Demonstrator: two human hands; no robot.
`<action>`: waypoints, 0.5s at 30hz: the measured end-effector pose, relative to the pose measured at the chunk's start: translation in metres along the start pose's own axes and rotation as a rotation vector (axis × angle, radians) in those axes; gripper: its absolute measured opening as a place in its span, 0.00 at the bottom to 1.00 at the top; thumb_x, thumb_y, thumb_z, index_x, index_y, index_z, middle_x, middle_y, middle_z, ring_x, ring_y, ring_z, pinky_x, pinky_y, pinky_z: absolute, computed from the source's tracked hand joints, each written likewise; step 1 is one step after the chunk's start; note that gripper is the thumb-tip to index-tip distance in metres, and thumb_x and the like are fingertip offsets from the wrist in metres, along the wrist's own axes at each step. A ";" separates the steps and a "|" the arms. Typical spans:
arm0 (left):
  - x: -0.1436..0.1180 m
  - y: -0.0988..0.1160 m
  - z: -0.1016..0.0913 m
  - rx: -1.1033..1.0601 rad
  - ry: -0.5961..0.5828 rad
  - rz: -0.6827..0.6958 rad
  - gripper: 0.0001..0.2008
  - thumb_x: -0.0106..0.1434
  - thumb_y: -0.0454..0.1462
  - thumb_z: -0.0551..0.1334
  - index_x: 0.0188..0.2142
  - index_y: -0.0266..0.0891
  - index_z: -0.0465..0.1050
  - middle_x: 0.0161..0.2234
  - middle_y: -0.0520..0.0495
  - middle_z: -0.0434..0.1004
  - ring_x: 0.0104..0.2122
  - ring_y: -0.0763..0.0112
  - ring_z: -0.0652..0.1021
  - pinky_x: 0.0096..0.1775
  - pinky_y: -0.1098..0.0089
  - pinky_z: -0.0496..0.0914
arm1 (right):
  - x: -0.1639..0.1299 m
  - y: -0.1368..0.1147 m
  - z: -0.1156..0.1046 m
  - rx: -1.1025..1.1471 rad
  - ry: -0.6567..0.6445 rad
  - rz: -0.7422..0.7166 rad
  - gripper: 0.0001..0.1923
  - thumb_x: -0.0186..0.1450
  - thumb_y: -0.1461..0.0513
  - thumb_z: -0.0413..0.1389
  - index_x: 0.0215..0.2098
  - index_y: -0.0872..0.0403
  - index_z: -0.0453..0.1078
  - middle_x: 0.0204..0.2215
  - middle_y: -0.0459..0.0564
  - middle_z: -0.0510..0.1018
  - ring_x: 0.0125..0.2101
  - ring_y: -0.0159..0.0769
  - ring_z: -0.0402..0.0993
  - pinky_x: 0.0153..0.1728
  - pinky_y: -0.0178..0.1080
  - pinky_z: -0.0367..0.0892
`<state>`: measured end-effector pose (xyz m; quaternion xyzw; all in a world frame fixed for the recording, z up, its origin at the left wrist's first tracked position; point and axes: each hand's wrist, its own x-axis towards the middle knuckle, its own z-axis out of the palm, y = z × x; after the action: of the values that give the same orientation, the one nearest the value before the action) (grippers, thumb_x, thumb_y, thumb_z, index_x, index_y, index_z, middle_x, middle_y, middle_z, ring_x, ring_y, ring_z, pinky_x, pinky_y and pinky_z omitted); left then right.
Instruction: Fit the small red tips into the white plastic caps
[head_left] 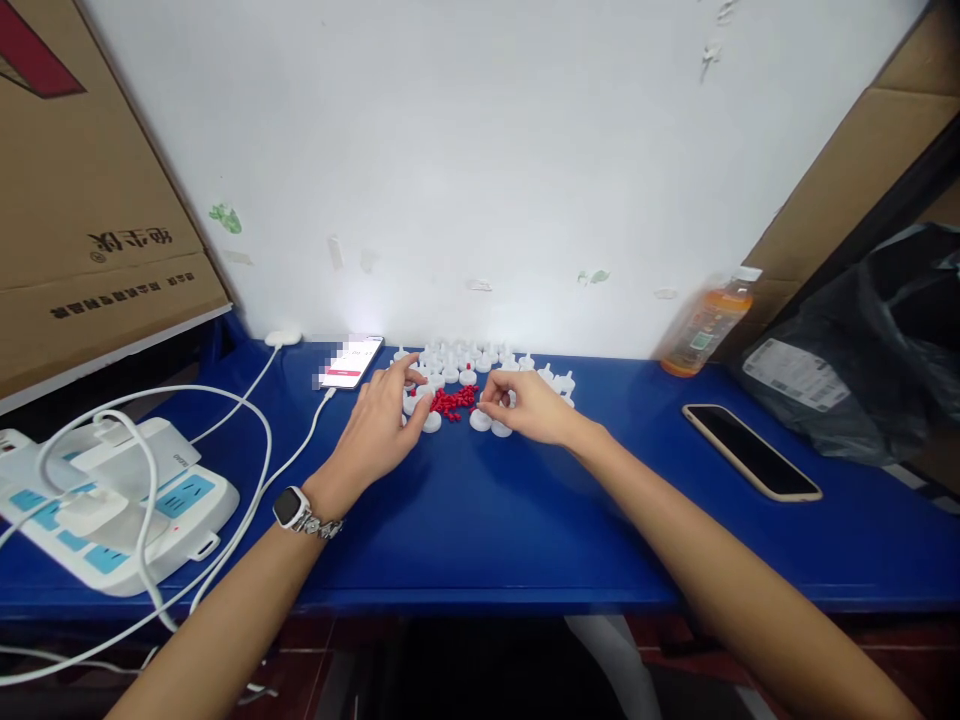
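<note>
A pile of small red tips (452, 402) lies on the blue table between my hands, ringed by many white plastic nozzle caps (450, 372). One white cap (468, 375) behind the pile has a red tip on its spout. My left hand (382, 415) rests at the pile's left side, thumb and forefinger apart around a few white caps; whether it touches them I cannot tell. On the right, my right hand (529, 402) has its thumb and forefinger pinched together above two white caps (481, 420). Whatever sits in that pinch is hidden.
At the left lie a white power strip (161, 500) with looping cables and a lit phone (352, 362). To the right are a dark phone (750, 452), an orange drink bottle (706, 325) and a grey plastic bag (862, 350). A white wall (480, 180) rises behind the table.
</note>
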<state>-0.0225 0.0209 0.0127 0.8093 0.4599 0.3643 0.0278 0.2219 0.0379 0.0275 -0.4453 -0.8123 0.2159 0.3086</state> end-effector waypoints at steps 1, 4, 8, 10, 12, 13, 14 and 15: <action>0.000 0.000 0.000 -0.006 -0.005 -0.004 0.25 0.71 0.43 0.54 0.65 0.41 0.53 0.51 0.42 0.75 0.55 0.55 0.72 0.57 0.53 0.64 | 0.001 0.002 0.000 -0.047 -0.030 -0.015 0.03 0.62 0.64 0.57 0.29 0.54 0.70 0.27 0.45 0.78 0.27 0.31 0.70 0.31 0.34 0.60; -0.001 0.003 0.003 0.006 -0.035 0.006 0.24 0.72 0.42 0.53 0.64 0.40 0.54 0.52 0.42 0.75 0.54 0.56 0.71 0.57 0.53 0.64 | 0.005 0.010 -0.002 -0.191 -0.053 -0.030 0.02 0.61 0.66 0.57 0.29 0.54 0.71 0.27 0.44 0.78 0.28 0.31 0.71 0.33 0.34 0.58; -0.003 0.005 0.004 0.033 -0.052 0.007 0.22 0.72 0.42 0.53 0.62 0.40 0.58 0.51 0.43 0.75 0.54 0.57 0.72 0.56 0.55 0.64 | 0.013 0.011 -0.006 -0.347 -0.011 0.013 0.01 0.61 0.63 0.59 0.31 0.53 0.72 0.25 0.42 0.77 0.27 0.31 0.70 0.38 0.37 0.56; -0.003 0.005 0.004 0.045 -0.041 0.005 0.20 0.72 0.42 0.53 0.61 0.40 0.59 0.50 0.43 0.75 0.53 0.57 0.72 0.55 0.55 0.65 | 0.020 0.006 -0.006 -0.378 0.009 0.029 0.05 0.63 0.59 0.59 0.34 0.53 0.73 0.24 0.42 0.76 0.28 0.33 0.70 0.39 0.39 0.55; -0.002 0.003 0.003 0.062 -0.026 -0.001 0.19 0.72 0.41 0.53 0.60 0.39 0.61 0.48 0.43 0.75 0.52 0.57 0.72 0.54 0.55 0.65 | 0.031 0.001 -0.003 -0.426 0.023 0.019 0.07 0.65 0.58 0.57 0.35 0.53 0.74 0.26 0.45 0.77 0.33 0.37 0.71 0.41 0.40 0.55; -0.001 0.002 0.003 0.072 -0.018 -0.005 0.18 0.72 0.41 0.53 0.59 0.39 0.62 0.48 0.43 0.75 0.51 0.57 0.72 0.53 0.55 0.65 | 0.039 -0.001 0.000 -0.466 0.029 0.004 0.08 0.66 0.58 0.56 0.36 0.52 0.74 0.28 0.47 0.78 0.36 0.39 0.71 0.42 0.41 0.55; -0.001 0.001 0.003 0.083 -0.013 -0.011 0.17 0.72 0.41 0.53 0.58 0.39 0.63 0.47 0.43 0.75 0.50 0.57 0.72 0.53 0.55 0.66 | 0.048 -0.002 0.004 -0.514 0.036 -0.011 0.08 0.66 0.58 0.55 0.36 0.52 0.75 0.31 0.49 0.78 0.39 0.42 0.70 0.43 0.43 0.54; 0.000 0.001 0.003 0.093 -0.009 -0.016 0.16 0.72 0.40 0.53 0.57 0.39 0.64 0.46 0.43 0.74 0.49 0.57 0.72 0.52 0.55 0.66 | 0.058 -0.002 0.008 -0.564 0.043 -0.022 0.09 0.67 0.58 0.55 0.38 0.52 0.76 0.35 0.52 0.78 0.42 0.44 0.69 0.45 0.44 0.54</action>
<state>-0.0205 0.0212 0.0105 0.8076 0.4827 0.3388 -0.0050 0.1914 0.0859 0.0411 -0.5091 -0.8384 -0.0317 0.1919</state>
